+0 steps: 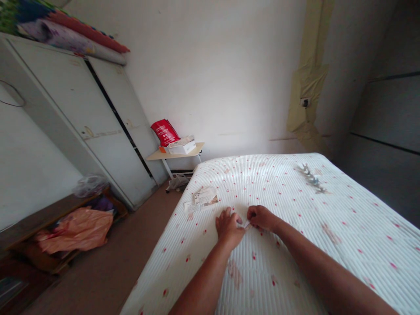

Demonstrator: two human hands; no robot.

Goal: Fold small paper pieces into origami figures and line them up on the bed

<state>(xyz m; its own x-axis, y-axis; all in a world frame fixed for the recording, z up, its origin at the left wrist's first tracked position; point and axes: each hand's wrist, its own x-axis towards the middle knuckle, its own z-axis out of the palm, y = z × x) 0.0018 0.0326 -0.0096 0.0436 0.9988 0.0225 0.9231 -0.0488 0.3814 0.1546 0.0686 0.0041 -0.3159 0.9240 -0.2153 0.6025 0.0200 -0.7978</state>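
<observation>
Both of my hands are low over the middle of a bed (288, 245) with a white ribbed cover dotted in red. My left hand (229, 226) rests on the cover, its thumb and forefinger closed at a small pale piece (246, 225). From the other side my right hand (262, 217) pinches at the same piece with curled fingers. What exactly the piece is, I cannot make out. Beyond my left hand lie printed papers (204, 200). Farther off to the right is a long, jagged grey-white object (311, 178) made up of several small parts.
A small table (155, 155) past the bed's far left corner holds a red bag (165, 132) and a white box (182, 148). A grey cabinet (108, 113) stands at left, near a low wooden bench (19, 227) with orange cloth (78, 229). A socket (305, 102) is on the wall.
</observation>
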